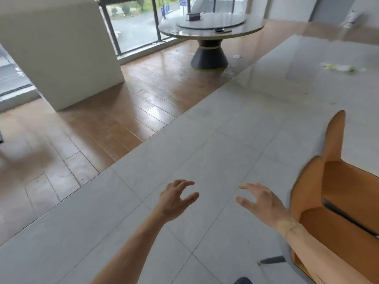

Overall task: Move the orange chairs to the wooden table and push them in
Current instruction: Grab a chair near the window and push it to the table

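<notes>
Orange chair (336, 201) just right of both empty hands, untouched.

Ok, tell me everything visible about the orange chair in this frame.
The orange chair stands at the lower right on the grey tiled floor, partly cut off by the frame edge. It looks smoothly upholstered, with a curved backrest, a seat and a dark strip across it. A dark leg shows below. The right forearm overlaps it; neither hand grips it.
</notes>
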`<state>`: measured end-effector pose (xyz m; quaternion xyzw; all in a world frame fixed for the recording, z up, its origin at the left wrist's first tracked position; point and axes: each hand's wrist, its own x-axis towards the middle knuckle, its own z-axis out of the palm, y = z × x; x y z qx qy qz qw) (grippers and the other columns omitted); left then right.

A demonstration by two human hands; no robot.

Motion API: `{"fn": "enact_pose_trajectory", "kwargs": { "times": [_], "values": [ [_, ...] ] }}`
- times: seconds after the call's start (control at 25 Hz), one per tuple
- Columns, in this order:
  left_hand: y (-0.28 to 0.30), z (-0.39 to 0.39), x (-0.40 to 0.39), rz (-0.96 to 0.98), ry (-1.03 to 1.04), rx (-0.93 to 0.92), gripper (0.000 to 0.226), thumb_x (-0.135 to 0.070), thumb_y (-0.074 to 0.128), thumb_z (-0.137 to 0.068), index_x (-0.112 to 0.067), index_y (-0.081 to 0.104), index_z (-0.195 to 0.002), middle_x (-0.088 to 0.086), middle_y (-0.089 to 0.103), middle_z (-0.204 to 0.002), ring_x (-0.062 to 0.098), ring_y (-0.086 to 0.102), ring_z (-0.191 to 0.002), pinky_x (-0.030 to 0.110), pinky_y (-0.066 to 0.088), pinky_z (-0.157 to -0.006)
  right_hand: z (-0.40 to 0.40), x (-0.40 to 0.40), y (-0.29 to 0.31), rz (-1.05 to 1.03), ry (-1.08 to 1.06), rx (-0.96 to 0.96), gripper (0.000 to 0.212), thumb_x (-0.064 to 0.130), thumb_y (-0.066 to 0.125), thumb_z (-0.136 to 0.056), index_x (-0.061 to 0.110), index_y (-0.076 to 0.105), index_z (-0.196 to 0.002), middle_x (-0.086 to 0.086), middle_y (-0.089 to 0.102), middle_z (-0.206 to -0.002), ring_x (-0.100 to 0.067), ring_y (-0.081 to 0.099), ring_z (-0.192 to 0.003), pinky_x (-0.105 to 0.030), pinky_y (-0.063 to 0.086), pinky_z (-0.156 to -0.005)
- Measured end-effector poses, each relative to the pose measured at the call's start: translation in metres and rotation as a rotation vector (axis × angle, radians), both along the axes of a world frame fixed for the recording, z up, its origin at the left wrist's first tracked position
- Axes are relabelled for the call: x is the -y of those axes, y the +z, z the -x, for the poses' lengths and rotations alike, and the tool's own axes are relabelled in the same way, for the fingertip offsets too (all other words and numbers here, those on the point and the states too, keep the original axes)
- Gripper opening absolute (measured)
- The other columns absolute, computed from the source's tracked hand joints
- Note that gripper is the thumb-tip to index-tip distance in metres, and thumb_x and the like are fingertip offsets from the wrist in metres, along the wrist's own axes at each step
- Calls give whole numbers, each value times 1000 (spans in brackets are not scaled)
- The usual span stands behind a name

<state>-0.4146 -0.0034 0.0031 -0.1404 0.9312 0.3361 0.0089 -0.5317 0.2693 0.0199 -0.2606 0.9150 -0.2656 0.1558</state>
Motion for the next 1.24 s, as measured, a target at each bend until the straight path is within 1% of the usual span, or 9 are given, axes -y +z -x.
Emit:
{"fn": "enact_pose_trajectory", "kwargs": {
  "times": [0.12, 0.32, 0.4, 0.52, 0.68, 0.84, 1.0, 1.12, 1.24],
  "values": [
    [-4, 79, -11, 2, -155, -2, 48, -61, 52, -91, -39, 51, -134, -11, 47, -142, 13, 38, -133, 43, 34, -110, 42, -20, -5, 12, -121, 17, 50, 61, 53, -88, 34, 54, -130, 9, 53, -137, -14, 46, -129, -43, 40, -106],
    [-4, 217, -46, 46, -382, 28, 49, -63, 50, -89, -41, 50, -134, -14, 47, -141, 11, 38, -133, 42, 32, -111, 128, -65, -20, 101, -336, 4, 51, 60, 54, -88, 31, 55, -130, 9, 53, -138, -12, 47, -127, -37, 44, -102],
    [3, 270, -68, 79, -471, 64, 50, -63, 50, -89, -41, 50, -134, -15, 46, -142, 10, 37, -134, 41, 31, -112, 158, -86, -21, 110, -411, 37, 53, 62, 53, -88, 31, 54, -131, 10, 51, -139, -10, 47, -127, -35, 45, -100],
    [16, 347, -108, 112, -604, 37, 50, -62, 50, -90, -39, 49, -135, -14, 46, -142, 11, 38, -134, 41, 32, -112, 195, -117, -21, 118, -507, 32, 54, 62, 53, -88, 30, 53, -132, 10, 48, -142, -10, 46, -128, -33, 45, -99],
    [18, 423, -175, 121, -815, 41, 49, -59, 52, -91, -38, 50, -135, -13, 47, -142, 12, 38, -134, 42, 32, -111, 216, -159, -25, 101, -661, 5, 54, 63, 51, -89, 30, 55, -131, 11, 50, -141, -7, 46, -128, -31, 43, -101],
    [2, 485, -236, 150, -1080, 82, 51, -62, 49, -90, -40, 48, -136, -14, 45, -144, 10, 37, -134, 42, 33, -111, 224, -188, -36, 68, -888, 9, 58, 69, 48, -87, 32, 54, -131, 13, 51, -139, -4, 48, -126, -32, 48, -99],
    [-21, 541, -282, 196, -1331, 136, 62, -74, 40, -83, -42, 45, -136, -15, 43, -146, 8, 36, -134, 41, 34, -110, 231, -191, -57, 33, -1100, 80, 65, 74, 44, -85, 33, 50, -135, 13, 48, -144, -6, 45, -131, -38, 45, -104],
    [-41, 583, -304, 229, -1535, 184, 68, -76, 41, -81, -40, 44, -138, -15, 42, -147, 8, 36, -134, 43, 35, -110, 240, -171, -71, 22, -1287, 148, 69, 78, 41, -83, 34, 48, -137, 13, 48, -143, -8, 47, -129, -42, 45, -104],
    [-62, 618, -318, 279, -1734, 245, 77, -82, 41, -77, -39, 43, -140, -15, 40, -149, 8, 33, -136, 45, 35, -111, 243, -133, -82, 50, -1462, 252, 64, 76, 43, -83, 40, 45, -136, 17, 47, -141, -9, 47, -125, -43, 43, -103]
  ]
}}
